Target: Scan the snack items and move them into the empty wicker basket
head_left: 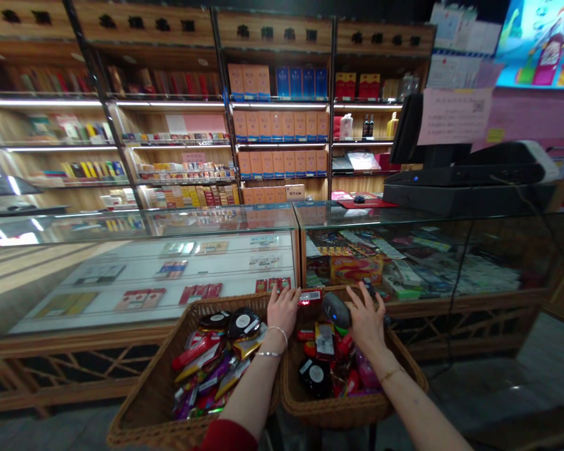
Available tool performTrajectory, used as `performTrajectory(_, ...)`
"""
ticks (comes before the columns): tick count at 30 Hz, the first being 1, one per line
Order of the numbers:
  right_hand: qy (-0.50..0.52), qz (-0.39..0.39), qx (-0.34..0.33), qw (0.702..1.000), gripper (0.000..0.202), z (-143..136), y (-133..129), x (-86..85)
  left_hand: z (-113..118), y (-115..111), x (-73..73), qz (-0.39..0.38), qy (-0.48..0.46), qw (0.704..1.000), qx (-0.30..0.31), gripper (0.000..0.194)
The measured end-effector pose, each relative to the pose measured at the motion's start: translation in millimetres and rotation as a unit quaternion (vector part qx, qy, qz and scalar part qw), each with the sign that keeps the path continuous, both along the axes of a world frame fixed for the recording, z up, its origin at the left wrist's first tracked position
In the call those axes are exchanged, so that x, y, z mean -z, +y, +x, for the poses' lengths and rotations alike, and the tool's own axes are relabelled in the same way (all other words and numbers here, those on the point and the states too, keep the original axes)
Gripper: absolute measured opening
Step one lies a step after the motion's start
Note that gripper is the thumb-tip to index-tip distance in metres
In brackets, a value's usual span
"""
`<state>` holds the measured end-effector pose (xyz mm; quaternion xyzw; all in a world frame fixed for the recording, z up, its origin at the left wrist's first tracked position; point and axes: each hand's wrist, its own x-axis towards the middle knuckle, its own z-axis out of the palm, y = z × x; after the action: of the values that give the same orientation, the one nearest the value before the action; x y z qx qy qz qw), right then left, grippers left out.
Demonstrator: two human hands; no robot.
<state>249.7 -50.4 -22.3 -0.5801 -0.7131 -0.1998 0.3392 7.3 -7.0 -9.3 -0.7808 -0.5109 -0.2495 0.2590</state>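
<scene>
My left hand (282, 309) is closed at the back rim between the two baskets. Its fingers grip one end of a small red packet (310, 297) with a white barcode label. To its right, my right hand (366, 316) is wrapped round a dark grey handheld barcode scanner (337, 311) with a small blue light. The scanner's head points left, close to the packet, and its handle is partly hidden by my fingers. Below lie the left wicker basket (145, 401) and the right wicker basket (338, 410), both holding colourful wrapped snacks and black round packs.
A glass display counter (235, 250) runs behind the baskets, with flat packs inside. On it at right stands a cash register (451, 163) with a hanging cable (457, 282). Shelves of boxes (277, 125) line the back wall.
</scene>
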Motion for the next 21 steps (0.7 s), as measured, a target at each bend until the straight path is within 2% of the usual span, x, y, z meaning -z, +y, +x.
performTrajectory(11,-0.016,-0.015,0.028,0.999,0.032,-3.9,-0.4,-9.5,2.3,-3.7,-6.4,-0.018,-0.023,1.000,0.000,0.038)
performTrajectory(21,-0.021,0.028,0.011,0.999,0.032,-3.9,2.3,-15.4,3.9,-15.3,-29.9,-0.065,-0.054,0.996,-0.007,0.042)
